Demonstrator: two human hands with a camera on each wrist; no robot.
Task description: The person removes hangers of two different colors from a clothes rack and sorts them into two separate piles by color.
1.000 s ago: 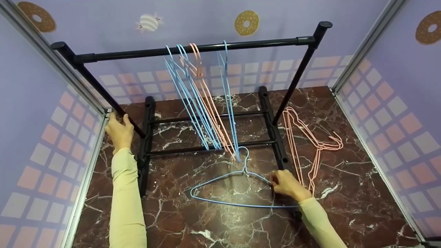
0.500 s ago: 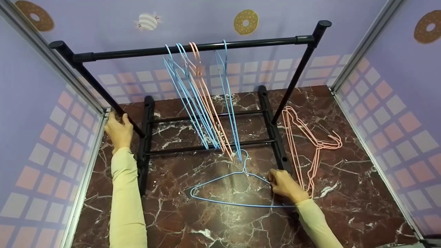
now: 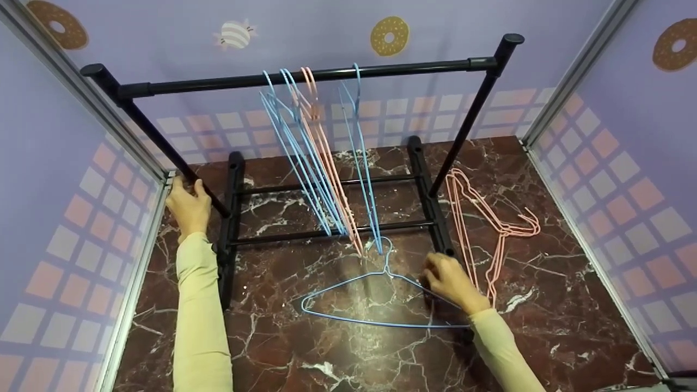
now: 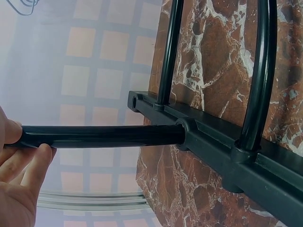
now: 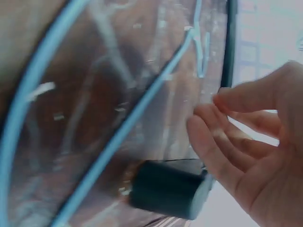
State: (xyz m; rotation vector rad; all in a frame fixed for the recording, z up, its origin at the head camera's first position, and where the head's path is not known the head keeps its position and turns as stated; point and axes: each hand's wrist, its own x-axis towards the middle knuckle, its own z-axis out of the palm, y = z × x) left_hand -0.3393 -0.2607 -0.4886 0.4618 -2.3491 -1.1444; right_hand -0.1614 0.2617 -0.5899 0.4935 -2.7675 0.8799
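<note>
In the head view, my left hand (image 3: pixel 188 208) grips the left upright post (image 3: pixel 155 139) of a black garment rack. The left wrist view shows its thumb and fingers around that post (image 4: pixel 104 136) above the foot bar. A blue wire hanger (image 3: pixel 403 325) lies flat on the floor at the rack's front. Just over its right arm is my right hand (image 3: pixel 451 280), fingers loosely bent and holding nothing. In the right wrist view, that hand (image 5: pixel 251 137) is apart from the blue hanger (image 5: pixel 118 135). Blue hangers (image 3: pixel 269 80) and pink hangers (image 3: pixel 315 111) hang from the top rail.
Several pink hangers (image 3: pixel 505 233) lie stacked on the marble floor (image 3: pixel 348 359), right of the rack's right foot bar (image 3: pixel 427 185). Purple panel walls (image 3: pixel 185 32) enclose the back and both sides. Another blue hanger (image 3: pixel 358 98) hangs apart, further right on the rail.
My right hand has let go of the blue hanger on the floor and risen slightly from it. The left hand stays on the post. The hanging hangers sway a little.
</note>
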